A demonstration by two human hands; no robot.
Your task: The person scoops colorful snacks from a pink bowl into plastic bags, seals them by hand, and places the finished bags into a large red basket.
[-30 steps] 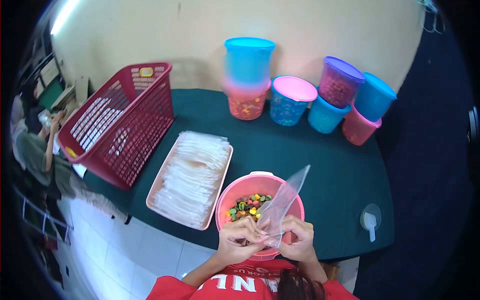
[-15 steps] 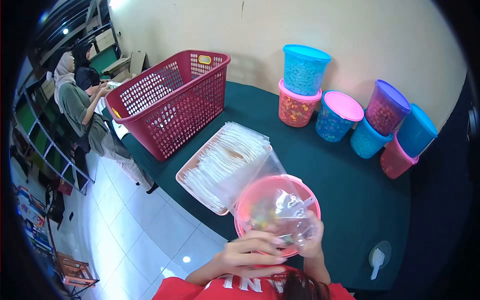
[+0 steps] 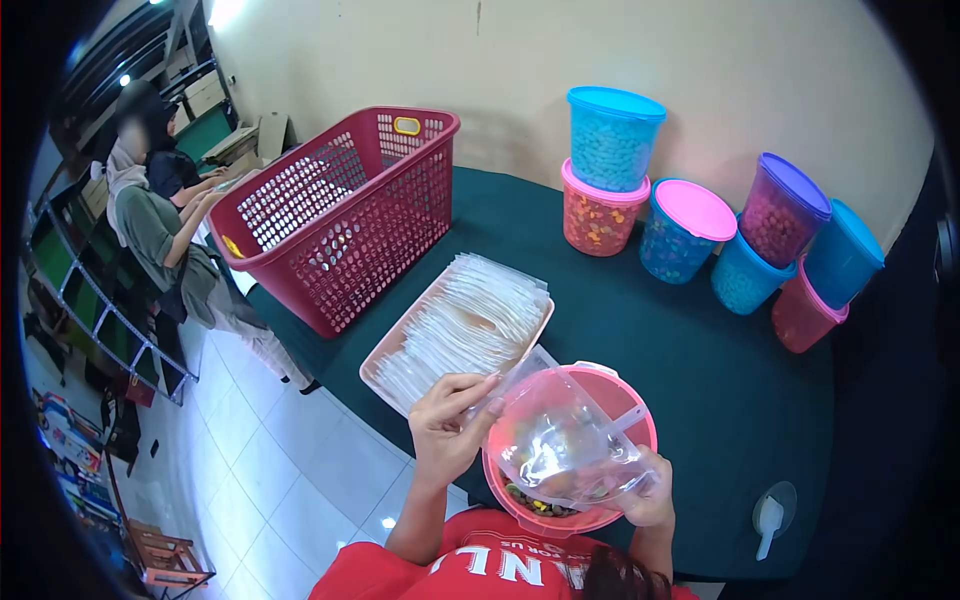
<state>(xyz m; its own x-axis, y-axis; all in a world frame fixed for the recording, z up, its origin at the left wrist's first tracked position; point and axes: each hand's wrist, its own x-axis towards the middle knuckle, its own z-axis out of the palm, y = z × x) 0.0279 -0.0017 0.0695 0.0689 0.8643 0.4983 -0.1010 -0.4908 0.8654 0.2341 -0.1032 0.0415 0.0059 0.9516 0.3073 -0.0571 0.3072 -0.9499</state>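
A clear plastic bag [image 3: 555, 445] with blurred colourful pieces inside lies slantwise over a pink bucket [image 3: 600, 380]. My left hand [image 3: 450, 420] pinches the bag's edge on the upper left side, close to the tray of bags. At the other end, my right hand [image 3: 652, 492] is closed round a corner of the bag, by the bucket's right rim. Small brown, green and yellow pieces [image 3: 540, 503] show in the bucket below the bag. A whitish handle [image 3: 630, 417] sticks out at the bucket's right; its lower end is hidden.
Stacked flat bags [image 3: 465, 325] fill a pale pink tray [image 3: 375, 372]. Behind it stands a maroon basket [image 3: 390, 225]. Several lidded tubs [image 3: 690, 215] line the wall. A white scoop [image 3: 768, 520] rests on a clear lid at right. Two people [image 3: 165, 215] stand far left.
My left hand has moved up and left from the bag's near side to its upper left edge. The bag lies flatter, while my right hand keeps its corner.
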